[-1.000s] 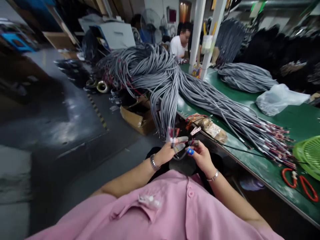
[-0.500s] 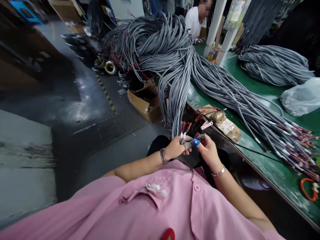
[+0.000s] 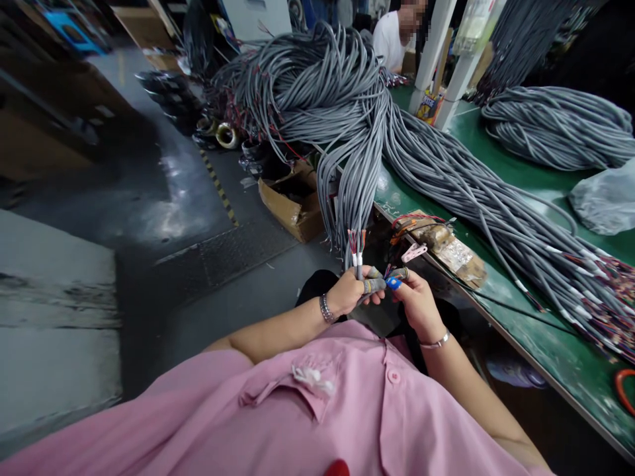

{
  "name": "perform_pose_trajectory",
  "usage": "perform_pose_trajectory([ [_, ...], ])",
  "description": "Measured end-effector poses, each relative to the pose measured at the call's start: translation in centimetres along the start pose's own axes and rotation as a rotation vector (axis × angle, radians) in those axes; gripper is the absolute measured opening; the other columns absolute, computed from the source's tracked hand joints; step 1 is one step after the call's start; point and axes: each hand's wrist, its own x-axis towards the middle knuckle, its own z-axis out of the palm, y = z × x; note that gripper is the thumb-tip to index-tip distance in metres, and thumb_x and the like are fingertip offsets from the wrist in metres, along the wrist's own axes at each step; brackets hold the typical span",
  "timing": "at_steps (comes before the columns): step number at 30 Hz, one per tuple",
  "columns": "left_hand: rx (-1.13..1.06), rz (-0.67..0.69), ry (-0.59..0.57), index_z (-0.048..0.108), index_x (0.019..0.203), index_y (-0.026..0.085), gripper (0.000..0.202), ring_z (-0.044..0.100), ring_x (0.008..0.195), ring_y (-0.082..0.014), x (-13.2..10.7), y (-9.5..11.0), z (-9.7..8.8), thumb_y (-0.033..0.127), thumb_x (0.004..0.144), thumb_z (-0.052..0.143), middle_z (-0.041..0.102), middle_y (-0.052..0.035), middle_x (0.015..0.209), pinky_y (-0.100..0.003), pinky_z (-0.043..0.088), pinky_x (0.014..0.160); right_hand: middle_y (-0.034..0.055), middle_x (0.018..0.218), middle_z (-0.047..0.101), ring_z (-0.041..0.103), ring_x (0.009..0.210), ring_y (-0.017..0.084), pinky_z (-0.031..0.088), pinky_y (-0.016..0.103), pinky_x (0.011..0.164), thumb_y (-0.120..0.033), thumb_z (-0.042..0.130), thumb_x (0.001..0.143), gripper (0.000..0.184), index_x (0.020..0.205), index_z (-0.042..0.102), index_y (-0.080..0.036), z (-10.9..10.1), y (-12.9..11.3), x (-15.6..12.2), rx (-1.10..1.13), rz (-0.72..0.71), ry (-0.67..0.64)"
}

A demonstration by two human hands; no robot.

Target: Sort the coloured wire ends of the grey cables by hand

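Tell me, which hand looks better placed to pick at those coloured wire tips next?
Probably the right. The left hand is closed around the grey cable ends, holding the coloured wire tips upright; the right hand has its covered fingertips just beside them.

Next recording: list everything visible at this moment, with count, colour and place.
cable bundle: one, grey, across the table and hanging off its edge
cable pile: one, grey, table's far right
table: one, green, right side
plastic bag: one, whitish, on the table at the right edge
taped block: one, brown, table's near edge
cardboard box: one, brown, floor under the bundle
tape rolls: count unclear, floor farther back
co-worker: one, white shirt, table's far end
left hand: grip shut on two cable ends, white-sleeved, red wires
right hand: fingertips pinched beside the left hand, blue cot on thumb; what they pinch is too small to tell
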Motion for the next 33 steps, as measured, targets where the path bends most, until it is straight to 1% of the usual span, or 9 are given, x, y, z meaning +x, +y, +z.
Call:
perform_pose_trajectory([
  [4, 0.004, 0.031, 0.062, 0.058, 0.071, 0.013, 0.025, 0.054, 0.041, -0.0068, 0.1, -0.6, 0.5, 0.034, 0.071, 0.07, 0.064, -0.0015, 0.061, -0.016, 0.032, 0.037, 0.0, 0.076, 0.062, 0.05, 0.061, 0.012, 0.043, 0.023, 0.052, -0.042, 0.07, 0.077, 0.024, 0.088, 0.065, -0.021, -0.1, 0.0, -0.2, -0.042, -0.03, -0.016],
  [10, 0.175, 0.028, 0.033, 0.06, 0.073, 0.012, 0.024, 0.052, 0.037, -0.0064, 0.0, -0.3, 0.8, 0.035, 0.072, 0.069, 0.065, -0.0022, 0.061, -0.016, 0.03, 0.034, -0.0008, 0.07, 0.062, 0.051, 0.059, 0.012, 0.044, 0.026, 0.057, -0.042, 0.07, 0.078, 0.024, 0.084, 0.064, -0.02, -0.3, -0.7, 0.5, -0.178, -0.121, -0.034],
  [14, 0.122, 0.019, 0.063, 0.059, 0.071, 0.012, 0.026, 0.053, 0.037, -0.0071, -0.1, -0.2, 0.9, 0.036, 0.072, 0.07, 0.064, -0.0018, 0.059, -0.017, 0.03, 0.034, 0.0006, 0.074, 0.064, 0.054, 0.065, 0.014, 0.046, 0.027, 0.062, -0.04, 0.067, 0.081, 0.02, 0.085, 0.065, -0.02, -0.3, -0.5, 0.5, -0.23, -0.19, -0.03],
  [16, 0.059, 0.037, 0.107, 0.059, 0.071, 0.012, 0.027, 0.055, 0.04, -0.0076, -0.1, -0.4, 1.1, 0.037, 0.072, 0.07, 0.064, -0.002, 0.061, -0.017, 0.031, 0.035, 0.0007, 0.074, 0.063, 0.053, 0.065, 0.014, 0.045, 0.026, 0.059, -0.039, 0.068, 0.08, 0.019, 0.084, 0.065, -0.02, -0.1, -0.2, 0.4, -0.196, -0.175, 0.015],
  [19, -0.029, 0.06, 0.184, 0.059, 0.075, 0.013, 0.028, 0.056, 0.042, -0.0077, -0.2, -0.8, 1.4, 0.038, 0.072, 0.07, 0.065, -0.0016, 0.062, -0.017, 0.032, 0.036, -0.0007, 0.071, 0.06, 0.05, 0.059, 0.012, 0.043, 0.024, 0.053, -0.039, 0.069, 0.079, 0.019, 0.082, 0.065, -0.02, 0.1, 0.5, 0.2, -0.06, -0.09, 0.063],
  [22, -0.056, 0.058, 0.209, 0.059, 0.076, 0.013, 0.028, 0.056, 0.042, -0.0078, -0.1, -1.0, 1.5, 0.037, 0.072, 0.071, 0.065, -0.0015, 0.063, -0.017, 0.032, 0.036, -0.0017, 0.069, 0.058, 0.048, 0.057, 0.01, 0.043, 0.024, 0.053, -0.039, 0.069, 0.079, 0.019, 0.082, 0.065, -0.02, 0.3, 1.1, 0.0, 0.039, -0.057, 0.074],
  [26, -0.02, 0.047, 0.219, 0.058, 0.073, 0.013, 0.024, 0.055, 0.041, -0.0079, -0.1, -1.1, 1.4, 0.035, 0.072, 0.068, 0.064, -0.001, 0.06, -0.017, 0.03, 0.035, -0.0007, 0.073, 0.06, 0.052, 0.062, 0.012, 0.043, 0.024, 0.055, -0.04, 0.069, 0.079, 0.02, 0.085, 0.065, -0.021, 0.5, 0.8, -0.2, 0.001, -0.081, 0.061],
  [29, 0.023, 0.05, 0.226, 0.059, 0.073, 0.013, 0.021, 0.055, 0.04, -0.0081, -0.1, -1.2, 1.3, 0.032, 0.071, 0.067, 0.063, -0.0005, 0.059, -0.017, 0.03, 0.035, 0.0004, 0.077, 0.063, 0.056, 0.066, 0.014, 0.045, 0.026, 0.059, -0.041, 0.071, 0.078, 0.024, 0.09, 0.063, -0.022, 0.7, 0.2, -0.2, -0.06, -0.096, -0.002],
  [33, 0.076, 0.064, 0.241, 0.058, 0.069, 0.013, 0.021, 0.055, 0.039, -0.008, -0.3, -1.3, 1.5, 0.032, 0.071, 0.067, 0.062, -0.0001, 0.057, -0.017, 0.03, 0.034, -0.0009, 0.069, 0.06, 0.052, 0.061, 0.013, 0.044, 0.026, 0.059, -0.039, 0.069, 0.079, 0.021, 0.081, 0.061, -0.02, 0.8, 0.1, 0.2, -0.167, -0.121, -0.011],
])
